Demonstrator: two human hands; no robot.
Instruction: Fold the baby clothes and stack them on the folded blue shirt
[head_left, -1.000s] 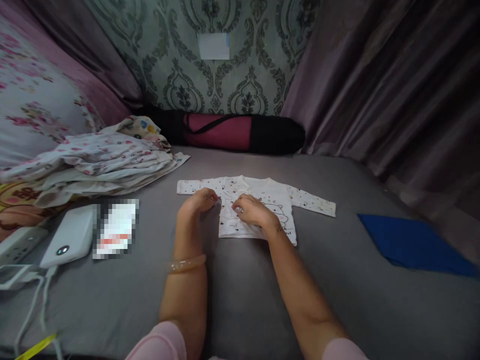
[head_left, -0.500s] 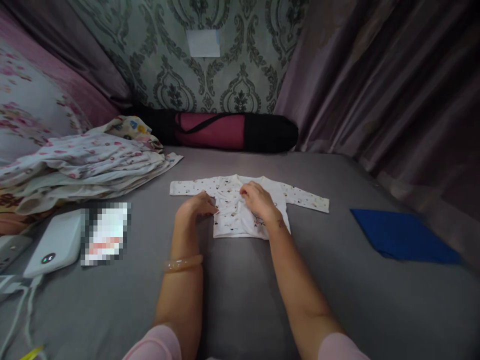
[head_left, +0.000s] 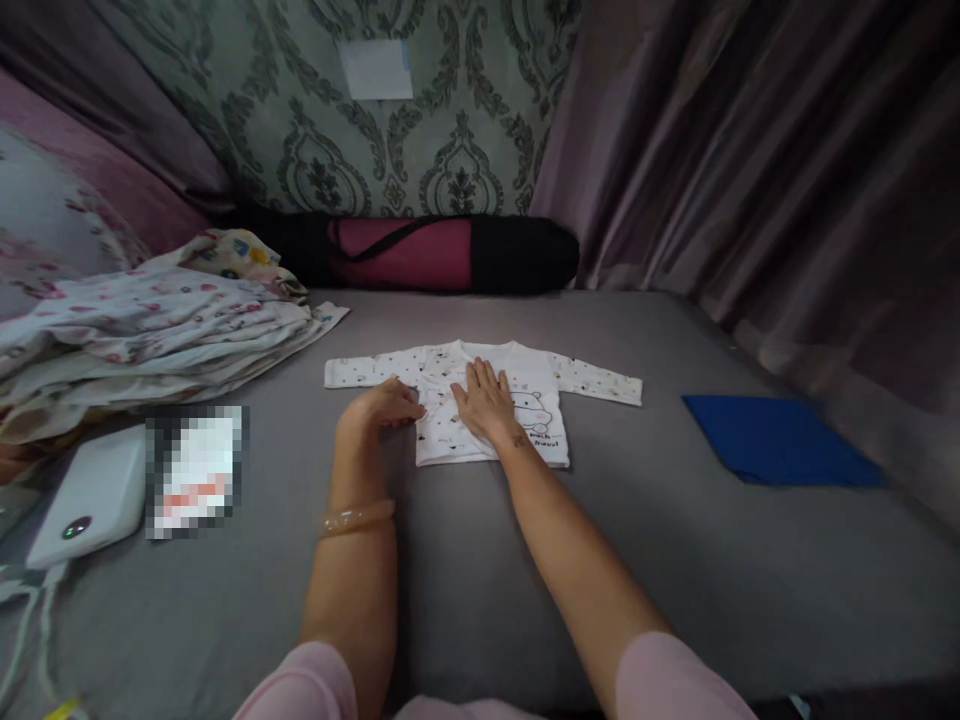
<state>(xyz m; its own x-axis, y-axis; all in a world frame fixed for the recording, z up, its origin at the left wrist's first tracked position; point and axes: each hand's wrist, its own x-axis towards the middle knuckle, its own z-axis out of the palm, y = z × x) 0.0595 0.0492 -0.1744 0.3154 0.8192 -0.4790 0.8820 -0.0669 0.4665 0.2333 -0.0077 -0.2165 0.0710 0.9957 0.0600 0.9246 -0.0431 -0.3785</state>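
A small white baby shirt (head_left: 442, 440) lies spread flat on the grey sheet, its long sleeves stretched to both sides. Little prints dot its sleeves and left half, and a cartoon animal with lettering is on the right half. My right hand (head_left: 484, 400) rests palm down on the middle of the front, fingers spread. At the shirt's left side edge, under the sleeve, my left hand (head_left: 386, 402) has its fingers bent together and its fingertips on the fabric. A pale bangle (head_left: 356, 518) circles my left forearm.
To the left are a pile of folded clothes (head_left: 187, 310), a white power bank (head_left: 94, 495) with cables and a blurred-out item (head_left: 196, 472). Folded blue cloth (head_left: 780, 440) lies at the right. A long black and maroon bag (head_left: 405, 255) lies along the patterned wall.
My right hand has gone from bent fingers on the front to lying flat, and the cartoon print now shows. My left hand stays at the shirt's side. The view has shifted slightly.
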